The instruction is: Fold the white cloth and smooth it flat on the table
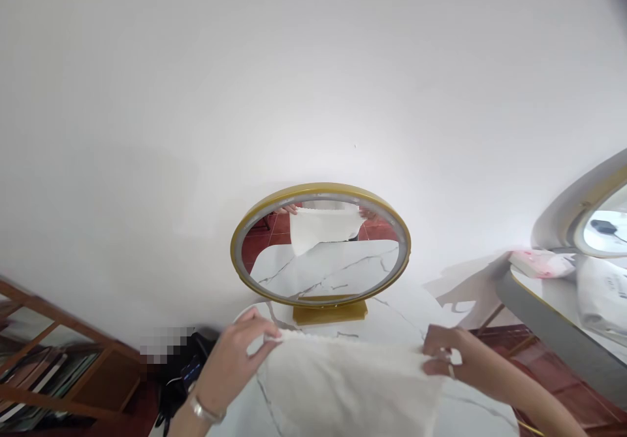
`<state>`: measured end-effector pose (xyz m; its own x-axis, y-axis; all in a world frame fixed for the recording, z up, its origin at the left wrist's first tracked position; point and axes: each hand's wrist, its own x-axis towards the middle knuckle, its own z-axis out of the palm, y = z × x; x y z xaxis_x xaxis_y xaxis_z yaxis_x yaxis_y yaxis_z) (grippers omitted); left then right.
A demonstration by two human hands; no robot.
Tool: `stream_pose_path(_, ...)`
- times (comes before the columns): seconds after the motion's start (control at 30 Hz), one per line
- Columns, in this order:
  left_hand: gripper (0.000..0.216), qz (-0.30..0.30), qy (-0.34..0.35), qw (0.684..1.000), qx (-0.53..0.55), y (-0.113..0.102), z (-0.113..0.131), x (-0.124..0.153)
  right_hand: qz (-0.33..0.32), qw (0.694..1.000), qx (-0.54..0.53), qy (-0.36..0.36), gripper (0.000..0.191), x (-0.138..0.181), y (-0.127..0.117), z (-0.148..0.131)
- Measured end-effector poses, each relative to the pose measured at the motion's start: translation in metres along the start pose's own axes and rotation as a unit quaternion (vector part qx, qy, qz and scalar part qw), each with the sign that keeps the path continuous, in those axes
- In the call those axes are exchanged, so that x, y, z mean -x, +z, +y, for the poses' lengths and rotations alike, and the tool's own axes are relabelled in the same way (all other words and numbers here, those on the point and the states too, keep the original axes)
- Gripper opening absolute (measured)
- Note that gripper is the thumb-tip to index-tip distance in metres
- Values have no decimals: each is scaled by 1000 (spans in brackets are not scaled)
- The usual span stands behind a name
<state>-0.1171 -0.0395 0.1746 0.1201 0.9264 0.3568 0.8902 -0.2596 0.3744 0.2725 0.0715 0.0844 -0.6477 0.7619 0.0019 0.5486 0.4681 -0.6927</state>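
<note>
A thin white cloth [355, 381] hangs stretched between my two hands over the marble-patterned table. My left hand [240, 352] pinches its upper left corner between thumb and fingers. At the upper right corner, my right hand [448, 353] grips the edge in the same way. The top edge runs nearly level and looks slightly frilled; the lower part drops out of the frame. Beyond the cloth stands an oval mirror [321, 274] with a gold rim, on a gold base [330, 313]. The cloth and hands show in its reflection.
The white, grey-veined table [416, 309] meets a plain wall [313, 84]. On the right, a second table [543, 313] carries a pink-and-white packet [541, 262], a white bag [602, 290] and another mirror [605, 221]. A wooden shelf [102, 385] with books stands at left, beside black items [198, 358].
</note>
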Motion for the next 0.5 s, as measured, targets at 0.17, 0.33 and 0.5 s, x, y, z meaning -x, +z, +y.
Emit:
stream_pose_path(0.17, 21, 128, -13, 981, -145, -53, 32, -91, 140, 988, 17, -67, 35, -28, -82, -27)
stream_pose_path(0.33, 25, 220, 41, 961, -162, -62, 79, -206, 474, 880, -10, 12, 44, -75, -133, -27)
stream_pose_path(0.5, 39, 60, 148, 943, -291, -2, 105, -253, 517, 822, -207, 123, 46, -123, -107, 1)
